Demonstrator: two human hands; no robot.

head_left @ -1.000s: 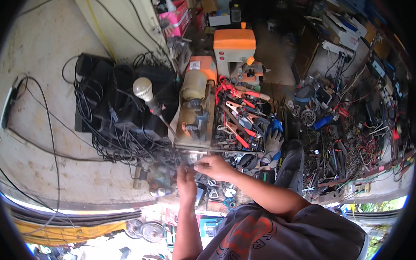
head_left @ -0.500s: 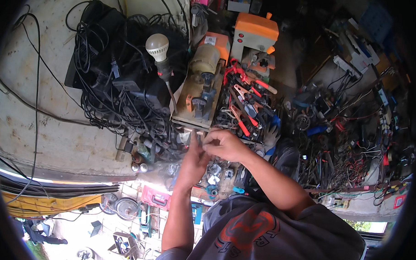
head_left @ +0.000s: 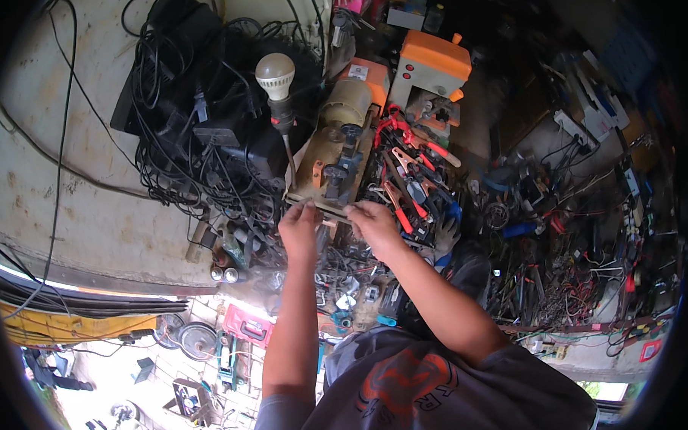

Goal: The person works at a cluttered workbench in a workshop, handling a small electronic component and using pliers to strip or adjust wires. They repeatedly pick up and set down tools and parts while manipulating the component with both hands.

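Observation:
My left hand [head_left: 298,230] and my right hand [head_left: 375,227] are a short way apart at the near edge of a bench machine [head_left: 310,165], which looks like a key-cutting machine. Its base is tan, with a round motor housing and dark clamp knobs [head_left: 333,174]. On both hands the thumb and fingers are pinched together close to the base's front edge. A thin dark strip shows between the fingertips, but I cannot tell whether it is held or part of the base. Whatever the fingers grip is too small to make out.
A light bulb [head_left: 275,75] on a bent stalk stands left of the machine, before tangled black cables [head_left: 205,136]. To the right lie red-handled pliers and clamps [head_left: 395,205]. An orange-topped machine [head_left: 435,60] stands behind. Small metal parts [head_left: 346,285] clutter the near bench.
My hands were close together, the right fingers near the left fingertips. Now they have drawn apart sideways, both pinched at the machine's front edge. The whole view has shifted slightly.

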